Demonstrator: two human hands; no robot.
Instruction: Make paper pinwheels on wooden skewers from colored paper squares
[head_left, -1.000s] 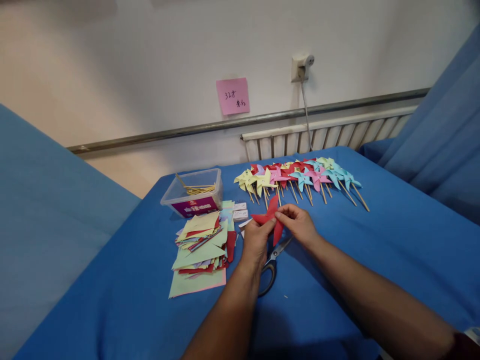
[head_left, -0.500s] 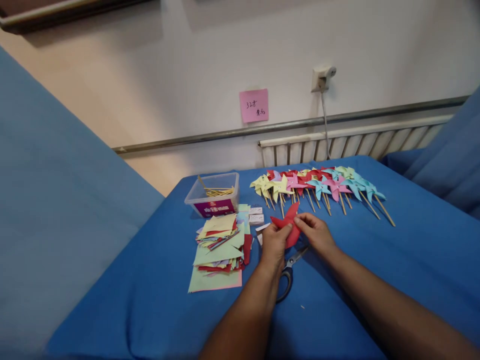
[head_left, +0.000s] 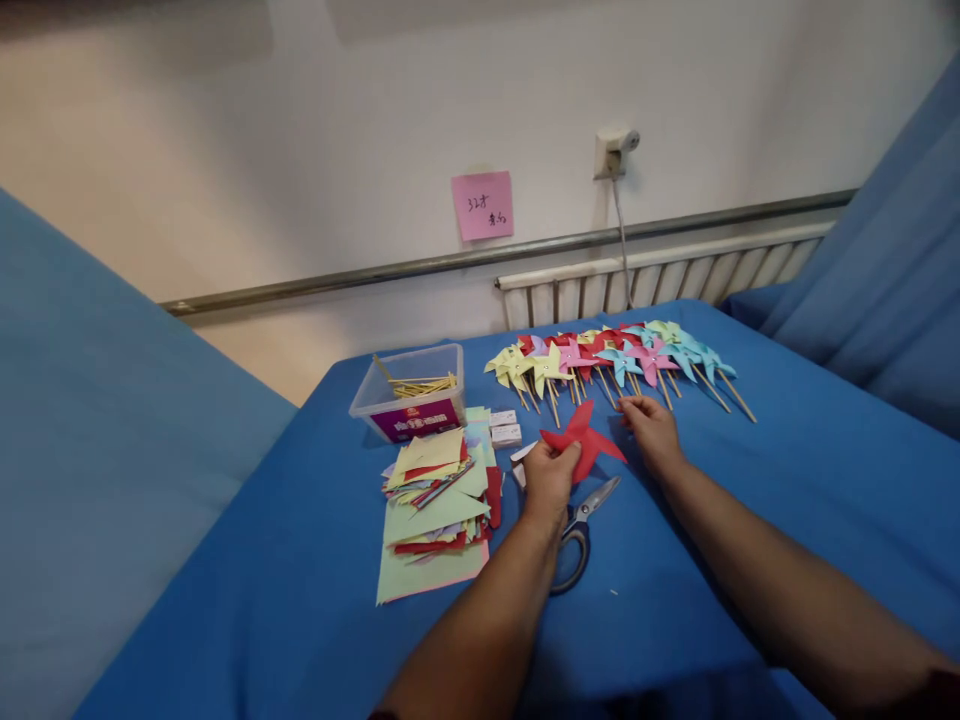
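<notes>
The left hand [head_left: 551, 478] pinches the red paper pinwheel [head_left: 581, 440] above the blue table [head_left: 787, 480]; it looks light, flimsy, best held at its centre. The right hand [head_left: 651, 432] rests loosely curled and empty beside it.

A pink sticky note [head_left: 482, 205] on the wall bears handwriting in dark ink: the top line looks like "32" followed by a character, and the line below it is too small to read. The clear plastic box [head_left: 409, 392] holding wooden sticks carries a purple label [head_left: 415, 419] with pale lettering and a small red mark, illegible at this size.
</notes>
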